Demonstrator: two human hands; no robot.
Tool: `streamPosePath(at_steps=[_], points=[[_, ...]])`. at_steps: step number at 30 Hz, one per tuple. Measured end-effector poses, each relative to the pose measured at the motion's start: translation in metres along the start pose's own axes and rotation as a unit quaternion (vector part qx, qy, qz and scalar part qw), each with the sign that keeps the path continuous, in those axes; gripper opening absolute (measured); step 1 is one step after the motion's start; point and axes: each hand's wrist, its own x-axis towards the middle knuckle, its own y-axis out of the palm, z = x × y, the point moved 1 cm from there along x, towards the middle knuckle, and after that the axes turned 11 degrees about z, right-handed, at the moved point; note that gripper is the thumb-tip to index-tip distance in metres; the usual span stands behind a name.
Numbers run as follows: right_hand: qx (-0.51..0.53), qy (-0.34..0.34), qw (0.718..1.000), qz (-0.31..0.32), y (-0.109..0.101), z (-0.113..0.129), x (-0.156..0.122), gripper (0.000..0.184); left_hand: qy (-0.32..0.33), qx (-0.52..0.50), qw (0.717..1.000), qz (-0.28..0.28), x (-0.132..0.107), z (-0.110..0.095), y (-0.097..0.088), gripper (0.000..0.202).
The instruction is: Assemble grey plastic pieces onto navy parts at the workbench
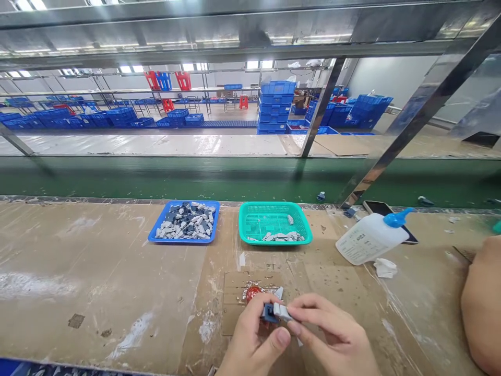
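Note:
My left hand is closed around a small dark blue plastic part with a squarish opening. Between the thumb and fingers of my right hand is a small light grey plastic piece, held against the dark part; whether the two are joined I cannot tell. Just beyond my fingers, a round red object and another pale grey piece lie on a cardboard sheet, partly hidden by my hands.
A blue tray holds many grey and dark parts. Beside it, a green basket contains grey pieces. A white bottle with a blue cap leans on a phone, near crumpled tissue. Another person's arm rests at right.

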Motion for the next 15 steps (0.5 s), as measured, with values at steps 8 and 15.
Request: streamPosePath(at_steps=[8, 15], points=[[-0.167, -0.097, 0.977, 0.09, 0.006, -0.003, -0.011, 0.019, -0.02, 0.126, 0.984, -0.125, 0.001, 0.002, 0.017, 0.038], [-0.206, -0.136, 0.962, 0.115, 0.026, -0.001, -0.015, 0.032, -0.031, 0.076, 0.971, -0.223, 0.001, 0.013, 0.028, 0.03]])
